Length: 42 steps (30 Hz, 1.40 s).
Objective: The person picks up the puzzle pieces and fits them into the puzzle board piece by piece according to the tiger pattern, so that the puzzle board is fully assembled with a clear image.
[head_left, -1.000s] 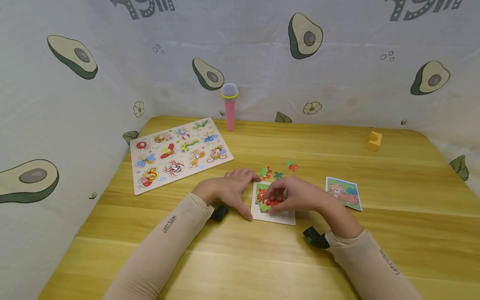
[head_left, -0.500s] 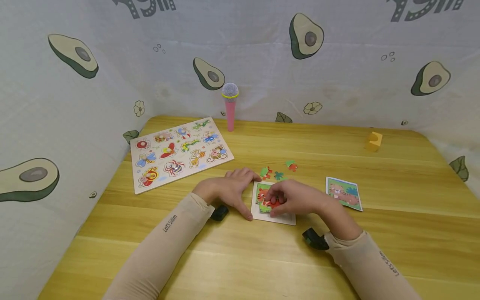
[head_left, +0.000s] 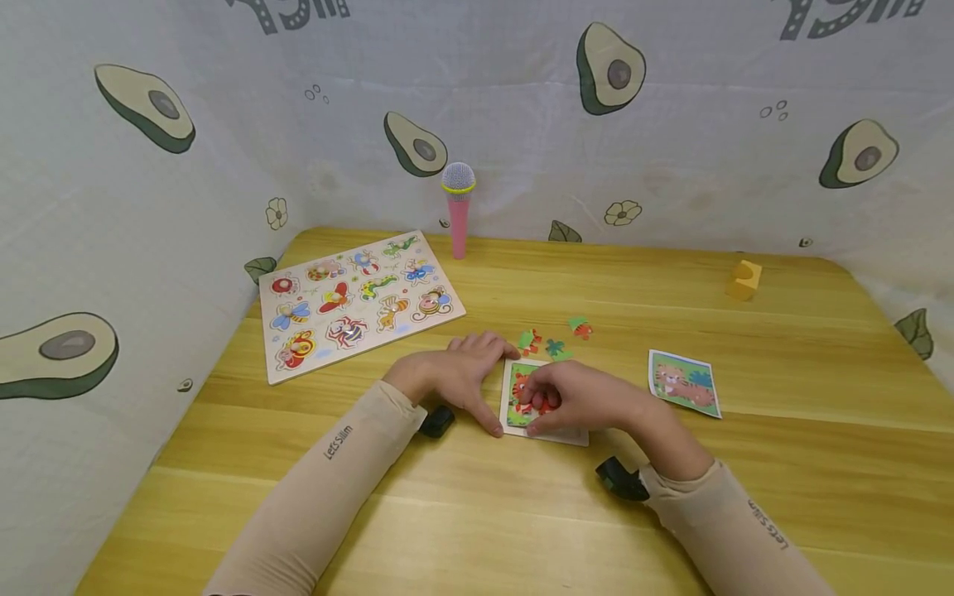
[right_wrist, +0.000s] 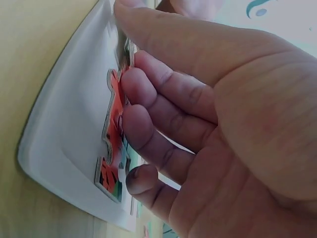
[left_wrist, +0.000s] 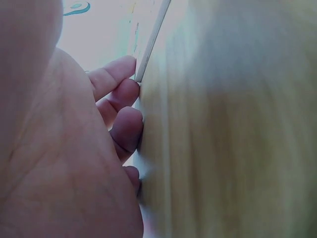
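- Near the middle of the tabletop [head_left: 462, 530], I've got the pale puzzle tray [head_left: 566, 435] on my feed, with the tiger pieces [head_left: 519, 381] bunched toward its left edge.
- What just changed: the green corner piece [head_left: 519, 416] was sitting a bit skewed and to the right; now it's over by the tray's near-left corner, roughly in line with the tiger's head above it.
- For the puzzle, I'd call that corner close to settled, but the fingers hide the joint, so I can't confirm it's flat.
- Left hand [head_left: 465, 378]: fingers spread, thumb at the tray's near-left corner, index by the far-left one. Looks like bracing to me.
- Right hand [head_left: 585, 396]: fingers curled down over the pieces, thumb beside the corner piece. Can't tell if it's pinching or only pressing.
- Three loose pieces [head_left: 530, 341] lie just past the tray's far edge, so those aren't in yet.
- Picture card [head_left: 686, 384] is off toward the tabletop's right side.
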Motion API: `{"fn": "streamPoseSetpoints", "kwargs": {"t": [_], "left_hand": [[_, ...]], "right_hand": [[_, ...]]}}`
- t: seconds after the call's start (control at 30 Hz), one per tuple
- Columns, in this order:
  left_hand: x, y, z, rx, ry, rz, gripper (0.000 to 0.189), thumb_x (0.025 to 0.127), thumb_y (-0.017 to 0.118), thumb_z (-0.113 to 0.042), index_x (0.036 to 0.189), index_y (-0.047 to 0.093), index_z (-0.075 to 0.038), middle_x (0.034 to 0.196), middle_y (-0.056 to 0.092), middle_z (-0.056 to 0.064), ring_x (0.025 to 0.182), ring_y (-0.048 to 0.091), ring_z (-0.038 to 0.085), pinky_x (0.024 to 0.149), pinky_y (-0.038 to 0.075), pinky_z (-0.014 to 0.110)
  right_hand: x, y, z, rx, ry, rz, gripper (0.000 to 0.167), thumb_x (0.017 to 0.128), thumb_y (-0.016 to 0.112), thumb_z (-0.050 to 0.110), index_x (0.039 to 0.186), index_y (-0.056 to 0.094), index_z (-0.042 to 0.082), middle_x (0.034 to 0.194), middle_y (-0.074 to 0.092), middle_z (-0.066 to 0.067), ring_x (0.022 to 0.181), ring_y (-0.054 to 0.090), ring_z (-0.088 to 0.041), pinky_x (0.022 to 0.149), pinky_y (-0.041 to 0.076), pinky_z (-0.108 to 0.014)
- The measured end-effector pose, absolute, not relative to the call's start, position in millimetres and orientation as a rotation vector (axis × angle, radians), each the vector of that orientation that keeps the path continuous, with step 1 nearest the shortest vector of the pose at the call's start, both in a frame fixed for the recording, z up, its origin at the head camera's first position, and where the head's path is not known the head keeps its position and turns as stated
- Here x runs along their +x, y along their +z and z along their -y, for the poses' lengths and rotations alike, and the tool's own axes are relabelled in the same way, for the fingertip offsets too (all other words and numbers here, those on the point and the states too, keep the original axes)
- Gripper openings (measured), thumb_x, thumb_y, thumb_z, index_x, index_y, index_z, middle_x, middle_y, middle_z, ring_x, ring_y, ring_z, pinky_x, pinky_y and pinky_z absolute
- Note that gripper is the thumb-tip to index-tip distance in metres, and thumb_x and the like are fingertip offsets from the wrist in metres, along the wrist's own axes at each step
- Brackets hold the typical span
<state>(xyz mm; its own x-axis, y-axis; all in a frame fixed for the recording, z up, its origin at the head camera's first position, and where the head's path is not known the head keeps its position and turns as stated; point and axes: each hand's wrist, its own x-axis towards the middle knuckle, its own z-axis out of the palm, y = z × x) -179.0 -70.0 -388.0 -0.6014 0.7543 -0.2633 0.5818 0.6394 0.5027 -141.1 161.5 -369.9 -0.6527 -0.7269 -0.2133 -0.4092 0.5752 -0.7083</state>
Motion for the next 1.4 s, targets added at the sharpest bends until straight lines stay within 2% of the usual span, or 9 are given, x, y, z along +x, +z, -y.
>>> {"fn": "streamPoseSetpoints", "kwargs": {"t": [1.03,1.4], "left_hand": [[-180.0,-387.6,69.9,1.047,0.523,-2.397,0.103,0.070,0.085,-0.058,0.149,0.034,-0.016,0.146,0.034,-0.001,0.132,0.030,0.022,0.109,0.023,0.040],[-180.1,-387.9,70.4,1.059,0.524,-2.397,0.103,0.070,0.086,-0.059,0.149,0.034,-0.016,0.145,0.034,-0.001,0.131,0.031,0.022,0.109,0.023,0.041]], "right_hand": [[-139.8,-373.6,-156.5,-0.972,-0.795,-2.413,0.024,0.086,0.082,0.020,0.100,0.066,0.009,0.080,0.057,0.004,0.071,0.051,-0.010,0.065,0.046,-0.027],[-141.3,-376.0,-157.7,-0.976,-0.799,-2.420,0.028,0.085,0.083,0.022,0.102,0.065,0.008,0.081,0.057,0.002,0.073,0.052,-0.013,0.065,0.046,-0.027]]}}
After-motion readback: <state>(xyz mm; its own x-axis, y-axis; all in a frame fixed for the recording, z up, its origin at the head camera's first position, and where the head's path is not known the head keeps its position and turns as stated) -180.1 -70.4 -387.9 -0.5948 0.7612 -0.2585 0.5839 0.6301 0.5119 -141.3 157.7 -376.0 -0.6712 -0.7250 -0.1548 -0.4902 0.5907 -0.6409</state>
